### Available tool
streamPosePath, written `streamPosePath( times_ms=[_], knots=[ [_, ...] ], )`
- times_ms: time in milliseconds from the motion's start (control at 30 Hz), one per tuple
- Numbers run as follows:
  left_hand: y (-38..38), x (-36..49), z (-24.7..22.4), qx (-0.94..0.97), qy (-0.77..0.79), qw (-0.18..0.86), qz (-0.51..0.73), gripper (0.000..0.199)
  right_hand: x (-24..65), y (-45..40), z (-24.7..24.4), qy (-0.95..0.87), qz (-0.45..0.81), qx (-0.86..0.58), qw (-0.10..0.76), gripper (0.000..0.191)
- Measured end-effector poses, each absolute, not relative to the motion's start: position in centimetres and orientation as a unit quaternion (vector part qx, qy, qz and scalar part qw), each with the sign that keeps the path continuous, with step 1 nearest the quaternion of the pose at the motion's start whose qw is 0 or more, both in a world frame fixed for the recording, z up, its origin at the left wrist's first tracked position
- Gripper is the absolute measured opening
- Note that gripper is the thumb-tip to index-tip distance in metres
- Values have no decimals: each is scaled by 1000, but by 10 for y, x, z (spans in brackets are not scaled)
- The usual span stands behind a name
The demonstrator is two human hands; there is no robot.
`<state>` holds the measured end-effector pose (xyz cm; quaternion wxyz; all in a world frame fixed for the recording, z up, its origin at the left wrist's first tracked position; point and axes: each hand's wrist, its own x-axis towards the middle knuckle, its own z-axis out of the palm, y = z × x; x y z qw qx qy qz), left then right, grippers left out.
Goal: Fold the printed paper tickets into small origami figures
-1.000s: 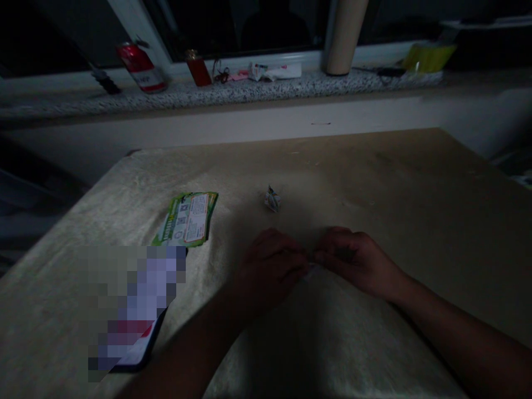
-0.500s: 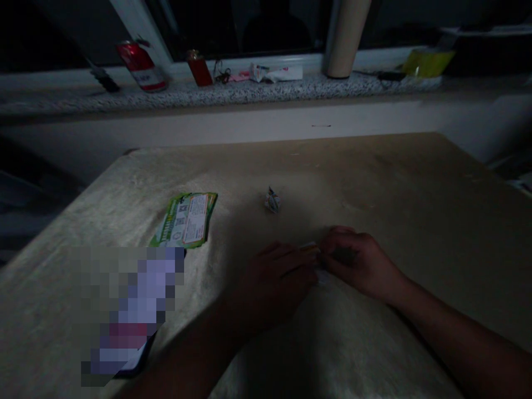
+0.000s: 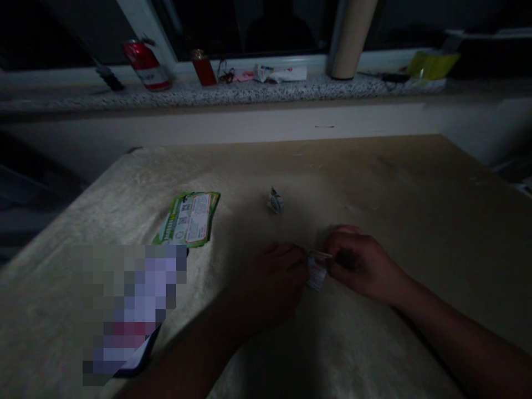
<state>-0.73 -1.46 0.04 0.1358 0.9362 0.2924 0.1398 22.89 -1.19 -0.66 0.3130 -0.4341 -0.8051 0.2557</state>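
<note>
At the far left of the upper part, a dark slender object [image 3: 110,77] is seen on the speckled sill [image 3: 233,91]. In the lower left of the frame, a phone [image 3: 139,357], mostly covered by blurred squares, is laid on the table [image 3: 394,194]. Above the phone, on the sill, a red and white can [image 3: 147,66] is tilted. Just beyond the phone, a flat green printed packet [image 3: 189,219] is placed. Farther to the right, a red bottle [image 3: 204,69] is stood on the sill. The left hand [image 3: 270,282] is held low near the centre, its fingers kept close together by the left edge of the folded paper [image 3: 316,274]; whether the paper is pinched there cannot be told, because the fingertips are dark and partly hidden. Beyond this hand, a small folded piece [image 3: 275,201] is rested alone on the table, and above it a crumpled white wrapper [image 3: 282,73] is lain on the sill. The folded paper is situated between the two hands, right of the centre, with its printed part hung downward. Its upper right end is pinched between the thumb and forefinger of the right hand [image 3: 357,257]. In the upper right, a cardboard tube [image 3: 353,41] is stood, then a yellow object [image 3: 433,65] is seen.
</note>
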Motion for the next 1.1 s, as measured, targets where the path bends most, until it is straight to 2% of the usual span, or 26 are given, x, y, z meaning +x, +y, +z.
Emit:
streamPosePath(
  times_ms=[300, 400, 567, 733, 1100],
  knots=[
    [-21, -5, 6, 929, 318, 140, 126, 31, 230, -12, -1, -850, 256, -384, 252, 10],
    [-20, -5, 7, 933, 312, 136, 121, 26, 230, -13, -2, -854, 251, -387, 241, 14],
    [-20, -7, 4, 930, 308, 155, 127, 22, 232, -15, -7, -847, 225, -419, 235, 7],
    [-19, -9, 2, 925, 308, 175, 136, 15, 233, -15, -10, -846, 205, -433, 235, 8],
    [-13, -4, -2, 875, 382, 238, 176, 15, 234, -12, -10, -845, 228, -422, 237, 16]
  ],
)
